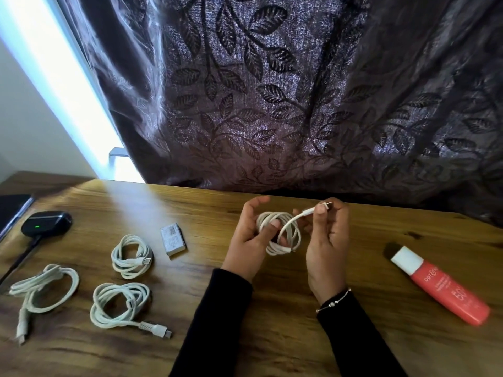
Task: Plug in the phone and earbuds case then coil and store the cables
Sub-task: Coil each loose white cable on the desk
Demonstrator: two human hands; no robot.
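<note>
My left hand (249, 235) holds a coiled white cable (283, 234) above the wooden table (206, 308), fingers through the loops. My right hand (328, 240) pinches that cable's free plug end just right of the coil. Three other coiled white cables lie at the left: one (132, 256) nearest the middle, one (119, 304) in front of it, one (45, 288) far left. A black earbuds case (46, 223) with a green light sits at the back left, a dark cable running from it. A dark phone (11, 210) lies at the left edge.
A small grey box (172, 240) lies between the cables and my hands. A red tube with a white cap (441, 285) lies at the right. A dark leaf-patterned curtain (272, 91) hangs behind the table's far edge.
</note>
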